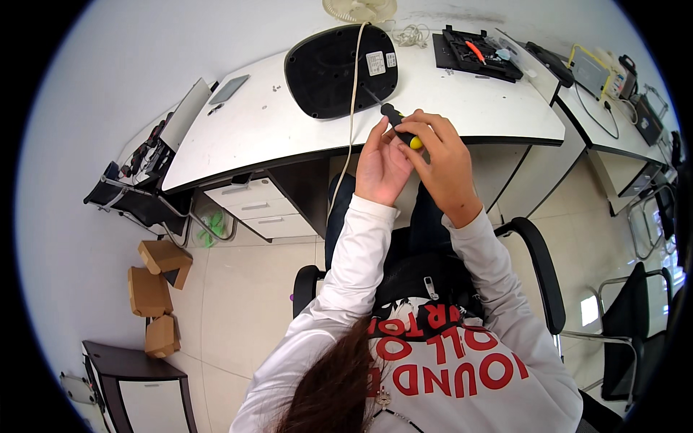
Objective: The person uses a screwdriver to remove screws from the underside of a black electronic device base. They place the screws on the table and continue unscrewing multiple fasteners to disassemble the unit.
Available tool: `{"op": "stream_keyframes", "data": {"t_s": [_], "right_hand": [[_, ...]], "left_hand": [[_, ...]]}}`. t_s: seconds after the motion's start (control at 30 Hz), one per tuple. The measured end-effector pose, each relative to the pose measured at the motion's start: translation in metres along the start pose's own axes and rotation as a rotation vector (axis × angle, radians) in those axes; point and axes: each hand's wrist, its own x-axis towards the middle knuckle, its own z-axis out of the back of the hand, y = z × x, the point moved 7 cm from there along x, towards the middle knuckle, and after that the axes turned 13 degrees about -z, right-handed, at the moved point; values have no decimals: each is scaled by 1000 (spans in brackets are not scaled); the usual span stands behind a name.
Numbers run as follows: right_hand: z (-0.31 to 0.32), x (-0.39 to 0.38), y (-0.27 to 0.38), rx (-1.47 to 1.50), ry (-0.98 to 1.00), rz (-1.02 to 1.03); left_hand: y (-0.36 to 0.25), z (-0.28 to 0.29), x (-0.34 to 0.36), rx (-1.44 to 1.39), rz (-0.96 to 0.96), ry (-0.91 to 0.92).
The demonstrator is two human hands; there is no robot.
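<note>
A screwdriver (401,123) with a black and yellow handle points up and left, its thin shaft near the edge of a black rounded base (303,79). My right hand (446,162) grips the handle close to its yellow end, with thumb and fingers around it. From the left, my left hand (385,169) cups the handle, its palm partly turned up and its fingers partly hidden behind the tool. The base lies underside up on the white desk (238,133), with pale labels and recessed holes. A cream cord (354,94) runs over it and down past the desk edge.
A cream round fan-like part (359,9) and coiled cord (411,36) lie at the back. Back right is an open black tool case (491,58) with orange-handled pliers (475,52). A grey flat device (229,89) lies left. Chair armrests (538,274) flank me.
</note>
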Motion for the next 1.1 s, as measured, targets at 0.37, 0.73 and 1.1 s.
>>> {"op": "stream_keyframes", "data": {"t_s": [0.37,0.73,1.1], "right_hand": [[1,0,0,-31,-44,44],[1,-1,0,-44,-55,57],[1,-1,0,-49,-47,59]], "left_hand": [[-4,4,3,207,-70,33],[-4,2,4,243,-72,49],[-3,1,3,234,-67,69]]}}
